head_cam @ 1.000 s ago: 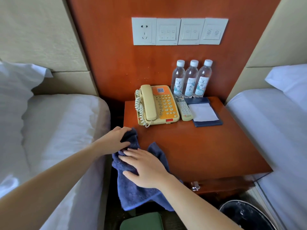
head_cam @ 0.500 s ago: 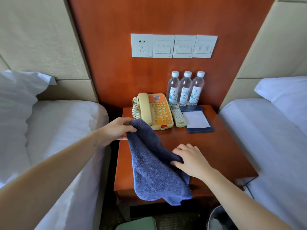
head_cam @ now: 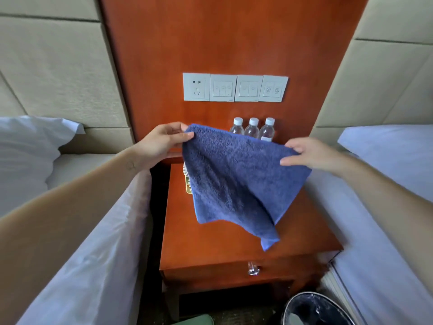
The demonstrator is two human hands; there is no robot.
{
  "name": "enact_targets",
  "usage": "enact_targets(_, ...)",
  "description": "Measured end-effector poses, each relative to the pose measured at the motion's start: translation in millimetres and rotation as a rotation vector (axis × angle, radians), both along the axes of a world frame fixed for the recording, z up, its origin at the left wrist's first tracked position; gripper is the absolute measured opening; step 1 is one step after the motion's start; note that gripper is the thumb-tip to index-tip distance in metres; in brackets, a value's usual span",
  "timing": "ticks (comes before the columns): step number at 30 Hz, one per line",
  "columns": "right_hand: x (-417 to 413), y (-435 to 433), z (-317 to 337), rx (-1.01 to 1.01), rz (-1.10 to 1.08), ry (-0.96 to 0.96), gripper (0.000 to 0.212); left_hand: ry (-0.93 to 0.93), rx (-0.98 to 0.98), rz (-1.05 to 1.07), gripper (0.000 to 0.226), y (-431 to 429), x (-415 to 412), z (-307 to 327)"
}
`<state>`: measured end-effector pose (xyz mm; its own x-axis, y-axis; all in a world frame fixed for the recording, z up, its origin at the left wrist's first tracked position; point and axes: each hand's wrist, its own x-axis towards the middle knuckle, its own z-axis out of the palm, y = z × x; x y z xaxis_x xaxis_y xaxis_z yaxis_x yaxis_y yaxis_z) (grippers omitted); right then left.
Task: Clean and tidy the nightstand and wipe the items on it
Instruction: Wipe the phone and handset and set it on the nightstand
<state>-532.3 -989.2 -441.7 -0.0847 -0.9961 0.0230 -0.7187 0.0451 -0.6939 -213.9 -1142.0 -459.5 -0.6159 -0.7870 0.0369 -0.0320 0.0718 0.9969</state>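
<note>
You have the blue towel (head_cam: pixel 236 179) spread in the air above the nightstand (head_cam: pixel 225 245), one top corner in each hand. Your left hand (head_cam: pixel 161 141) has its grip closed on the corner nearer the wall switches (head_cam: pixel 235 87), thumb on top. Your right hand (head_cam: pixel 309 153) pinches the opposite corner. The cloth hangs free, its lowest point dangling over the front of the tabletop without touching it, as far as can be seen.

Behind the towel only the tops of the three water bottles (head_cam: pixel 252 129) show, and a sliver of the phone (head_cam: pixel 187 181) at its left edge.

This looks like the moment to fold. Bring the two corners together evenly so you get a flat, thick pad, and keep the hanging tail clear of the bottles, which would tip easily. Then set the pad down on the bare wood in front of the towel and wipe from there.
</note>
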Motion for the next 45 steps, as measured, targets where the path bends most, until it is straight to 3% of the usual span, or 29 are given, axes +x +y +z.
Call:
enact_targets(4, -5.4, 6.4, 40.0, -0.102, -0.016, -0.004, 0.016, 0.092, -0.047, 0.001, 0.020, 2.6, 1.7, 21.8)
enact_targets(7, 2.2, 18.7, 35.0, -0.064, 0.006, 0.003, 0.013, 0.069, 0.015, -0.122, 0.013, 7.2, 15.9, 24.1)
enact_targets(16, 36.2, 74.9, -78.3, 0.282, 0.184, 0.018, 0.014, -0.564, 0.112, -0.414, 0.032, 54.6, 75.8, -72.5)
enact_targets(20, 55.8, 104.4, -123.7, 0.328, 0.185, -0.026, 0.011, -0.615, 0.198, -0.443, 0.025, 76.2, 101.6, -117.8)
enact_targets(26, 51.6, 127.9, -152.7, 0.330, 0.079, -0.175, 0.010, -0.507, 0.262, -0.336, 0.015, 90.1, 117.9, -137.0)
enact_targets(31, 27.3, 103.2, -151.3, 0.246, -0.086, -0.219, 0.019, -0.425, 0.129, -0.045, 0.004, 68.0, 92.1, -138.2)
enact_targets(38, -1.9, 22.3, -167.8, 0.117, -0.299, -0.137, 0.016, -0.575, -0.133, 0.212, 0.015, 5.0, 38.9, -156.0)
enact_targets(45, -0.3, -22.0, -189.5, 0.123, -0.393, 0.005, 0.015, -0.741, -0.141, 0.310, 0.007, -19.9, 19.4, -185.2)
